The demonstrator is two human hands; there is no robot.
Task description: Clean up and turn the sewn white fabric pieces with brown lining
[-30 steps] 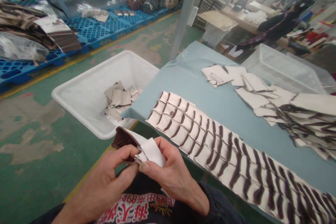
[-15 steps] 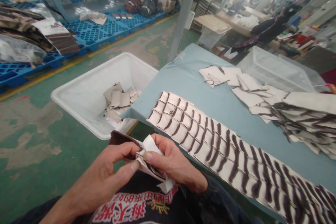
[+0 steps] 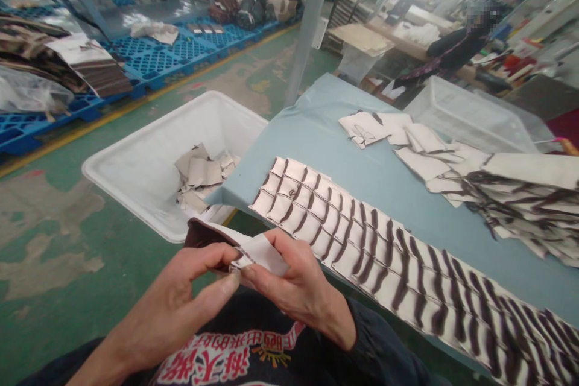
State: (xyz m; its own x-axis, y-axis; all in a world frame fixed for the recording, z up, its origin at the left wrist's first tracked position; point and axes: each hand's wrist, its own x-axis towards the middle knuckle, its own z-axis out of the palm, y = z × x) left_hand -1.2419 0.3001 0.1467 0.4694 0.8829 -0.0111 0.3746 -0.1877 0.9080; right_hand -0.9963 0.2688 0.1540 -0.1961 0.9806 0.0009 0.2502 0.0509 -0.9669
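Observation:
My left hand [image 3: 181, 301] and my right hand [image 3: 298, 286] meet above my lap, both pinched on a small piece of material [image 3: 253, 250], white on one face and dark brown on the other. Its brown end sticks out to the left past my left fingers. Just beyond my hands, a long row of overlapped white and brown pieces [image 3: 384, 259] runs along the near part of the blue table [image 3: 330, 139].
A white plastic bin [image 3: 136, 163] with several beige pieces stands on the green floor left of the table. A loose heap of similar pieces [image 3: 497, 187] and a clear tub [image 3: 465, 114] lie at the table's far right. Blue pallets [image 3: 172, 54] line the background; another person [image 3: 456, 48] works beyond.
My fingers have reworked the piece: its white flap, crumpled and hanging down half a second ago, now lies flatter between my thumbs. The camera view has shifted slightly.

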